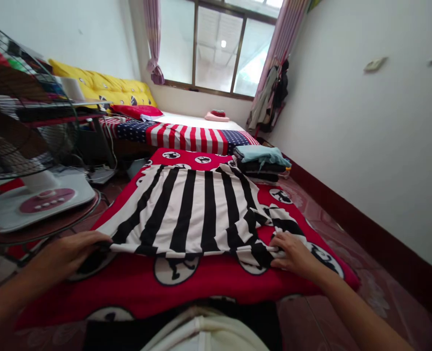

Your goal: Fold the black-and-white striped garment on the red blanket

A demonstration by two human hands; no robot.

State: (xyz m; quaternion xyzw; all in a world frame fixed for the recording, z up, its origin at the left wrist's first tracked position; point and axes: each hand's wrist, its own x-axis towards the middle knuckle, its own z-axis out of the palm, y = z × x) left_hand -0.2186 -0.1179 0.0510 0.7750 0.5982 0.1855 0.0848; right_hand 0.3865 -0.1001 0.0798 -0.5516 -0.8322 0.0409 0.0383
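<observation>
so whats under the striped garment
The striped garment lies flat on a red blanket with black-and-white round prints. The prints beneath the cloth are covered; both hands hold its near edge.

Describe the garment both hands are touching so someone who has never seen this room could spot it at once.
Start at the red blanket with black-and-white cartoon patches spread on the floor. Lying flat across it is the striped garment, its near edge under the left hand and right hand. Its bold black and white stripes set it apart from the folded clothes pile behind.
</observation>
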